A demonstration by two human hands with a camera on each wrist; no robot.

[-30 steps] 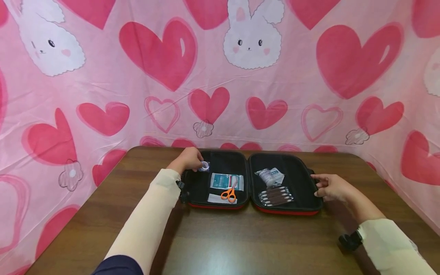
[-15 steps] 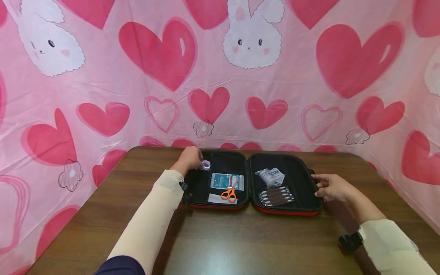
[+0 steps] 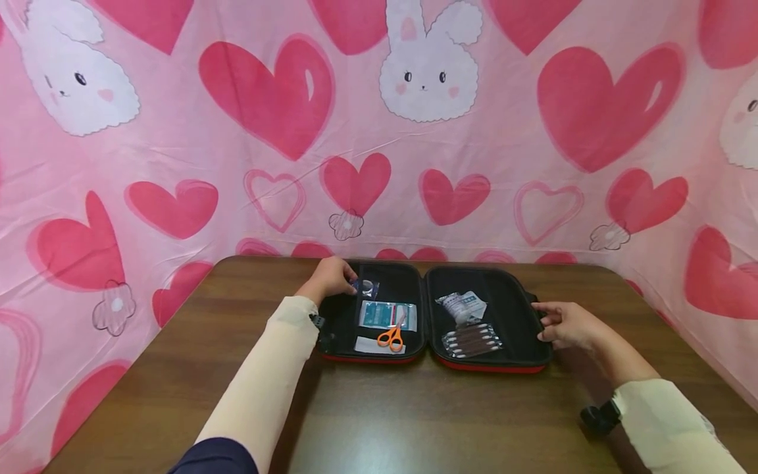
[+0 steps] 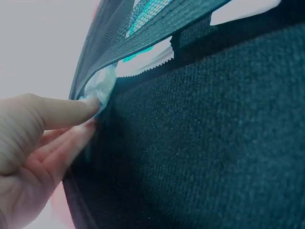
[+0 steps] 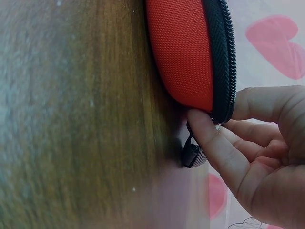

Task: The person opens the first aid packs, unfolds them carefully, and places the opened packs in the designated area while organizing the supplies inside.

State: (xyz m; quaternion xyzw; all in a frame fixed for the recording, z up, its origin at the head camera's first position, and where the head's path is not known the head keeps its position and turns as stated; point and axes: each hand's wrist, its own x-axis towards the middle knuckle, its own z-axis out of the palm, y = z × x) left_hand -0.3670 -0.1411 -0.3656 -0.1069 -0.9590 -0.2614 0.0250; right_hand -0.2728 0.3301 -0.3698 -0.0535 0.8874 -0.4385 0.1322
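A black-lined case with a red shell (image 5: pixel 183 57) lies unzipped and spread flat on the table. My left hand (image 3: pixel 333 276), at the left half's far left, pinches a clear packet (image 3: pixel 368 288) holding a small white ring-shaped roll. In the left wrist view, thumb and fingers hold the packet (image 4: pixel 102 86) at the mouth of a mesh pocket (image 4: pixel 143 47), partly behind the mesh. My right hand (image 3: pixel 571 324) grips the right half's outer rim, thumb and fingers on either side of the zipper edge (image 5: pixel 224 62). Beside those fingers hangs a zipper pull (image 5: pixel 193 155).
The left half holds a teal packet (image 3: pixel 379 315), orange-handled scissors (image 3: pixel 391 340) and a white packet (image 3: pixel 365 345). In the right half lie bagged cotton swabs (image 3: pixel 472 340), a wrapped white roll (image 3: pixel 456 307) and a white sachet (image 3: pixel 476 304). A patterned pink cloth (image 3: pixel 367 131) hangs behind the table (image 3: pixel 355 415).
My left hand has moved slightly to the right, carrying the clear packet further into the left half. The right hand stays on the rim.
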